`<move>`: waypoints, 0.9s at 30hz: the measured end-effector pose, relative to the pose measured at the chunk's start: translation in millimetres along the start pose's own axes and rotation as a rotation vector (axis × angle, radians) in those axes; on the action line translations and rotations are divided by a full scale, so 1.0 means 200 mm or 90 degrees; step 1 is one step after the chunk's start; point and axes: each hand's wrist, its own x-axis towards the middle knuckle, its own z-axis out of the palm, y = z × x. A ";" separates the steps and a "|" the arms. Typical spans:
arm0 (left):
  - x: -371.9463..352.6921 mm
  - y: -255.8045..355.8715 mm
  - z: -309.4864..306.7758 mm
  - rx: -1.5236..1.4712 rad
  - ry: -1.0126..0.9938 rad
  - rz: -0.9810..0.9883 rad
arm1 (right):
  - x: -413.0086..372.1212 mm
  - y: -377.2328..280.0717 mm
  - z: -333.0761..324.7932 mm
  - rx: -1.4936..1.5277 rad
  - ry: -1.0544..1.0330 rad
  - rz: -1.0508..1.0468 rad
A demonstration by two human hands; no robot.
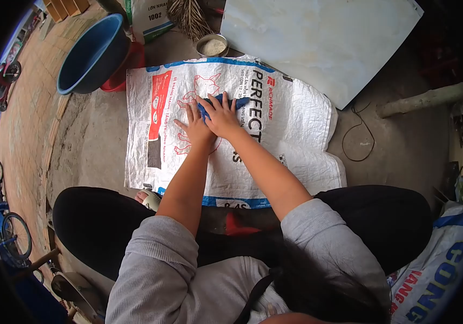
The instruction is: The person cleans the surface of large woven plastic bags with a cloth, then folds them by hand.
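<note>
floor (pixel 404 146): bare concrete under everything.
sack (pixel 291 124): white, woven, printed; spread flat at centre.
board (pixel 318 43): pale, at 1 o'clock of sack, just beside its edge.
basin (pixel 88 54): blue, tilted, at 10 o'clock of sack.
left hand (pixel 195 125): flat, fingers spread, pressed down beside cloth.
right hand (pixel 222 114): flat atop cloth, touching left hand; neither of the hands clenched.
cloth (pixel 238 100): blue, crumpled, mid-sack, mostly under the hands.
bowl (pixel 212 46): metal, whitish powder inside, at 12 o'clock.
</note>
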 end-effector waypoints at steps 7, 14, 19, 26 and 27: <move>0.03 0.06 -0.04 -0.029 -0.005 -0.028 | -0.04 0.45 -0.09 0.009 0.114 0.021; 0.02 0.09 -0.03 -0.020 -0.009 -0.037 | -0.42 1.15 -0.41 -0.135 0.078 0.177; 0.02 0.09 0.01 -0.001 -0.008 -0.035 | -0.55 1.46 -0.61 -0.245 0.220 0.403; 0.03 0.10 0.04 0.022 0.015 -0.032 | 0.07 0.73 -0.40 0.173 0.434 0.094; 0.03 0.10 0.04 0.025 0.014 -0.031 | 0.13 0.60 -0.30 0.175 0.326 0.024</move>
